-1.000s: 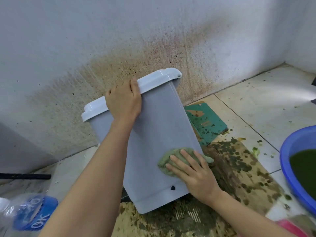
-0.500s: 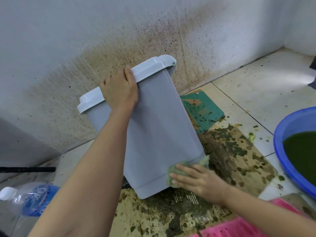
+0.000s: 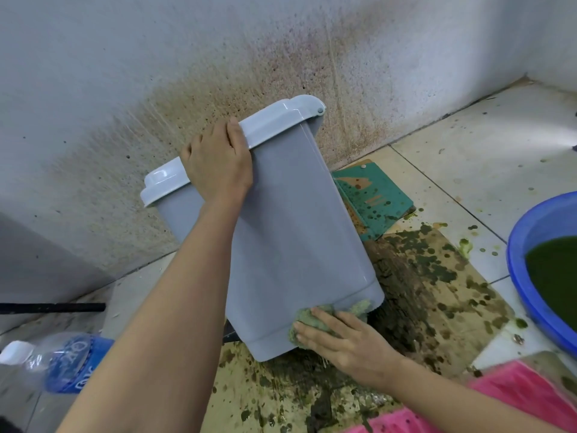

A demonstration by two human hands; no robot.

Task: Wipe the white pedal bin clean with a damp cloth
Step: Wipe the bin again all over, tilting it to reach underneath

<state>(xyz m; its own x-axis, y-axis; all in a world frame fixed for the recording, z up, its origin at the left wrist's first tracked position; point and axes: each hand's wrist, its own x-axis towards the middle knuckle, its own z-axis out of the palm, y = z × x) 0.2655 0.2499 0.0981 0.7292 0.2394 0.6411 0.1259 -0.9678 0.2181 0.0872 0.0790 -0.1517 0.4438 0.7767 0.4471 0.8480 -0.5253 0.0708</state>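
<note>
The white pedal bin [image 3: 296,229] is tilted steeply, with its closed lid [image 3: 274,120] raised toward the wall and its base end lowest, over the floor. Its broad, plain side faces up and looks smooth. A crumpled, green-stained cloth [image 3: 303,318] lies against the bin's lower edge, by the base corner.
</note>
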